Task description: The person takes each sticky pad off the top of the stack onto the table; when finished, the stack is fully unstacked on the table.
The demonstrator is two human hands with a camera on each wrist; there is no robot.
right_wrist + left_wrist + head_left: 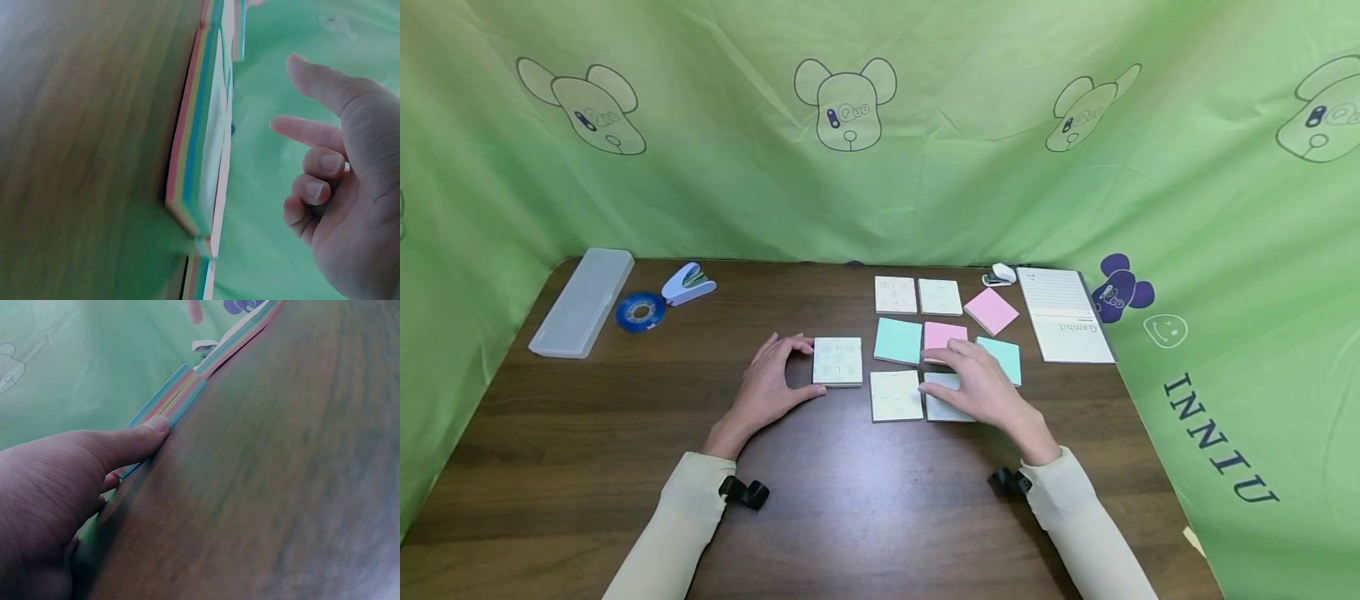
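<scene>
A stack of sticky note pads with a whitish printed top (838, 362) lies on the table. My left hand (767, 379) holds it at the left side, thumb at the near edge and index finger by the far corner. Two pads with striped pink, yellow and blue edges (181, 394) are layered there in the left wrist view. My right hand (981, 383) hovers over the near right whitish pad (951, 410), thumb and index finger apart, the others loosely curled, holding nothing. Beside that pad is another whitish pad (896, 397); behind are a teal pad (897, 341) and a pink pad (945, 332), partly covered.
Farther right lie a teal pad (1004, 360), a turned pink pad (992, 312), a small white stapler (1001, 274) and a notebook (1065, 317). Two whitish pads, one here (896, 295), sit behind. At left are a translucent case (582, 302), blue tape (640, 312) and a blue stapler (688, 284).
</scene>
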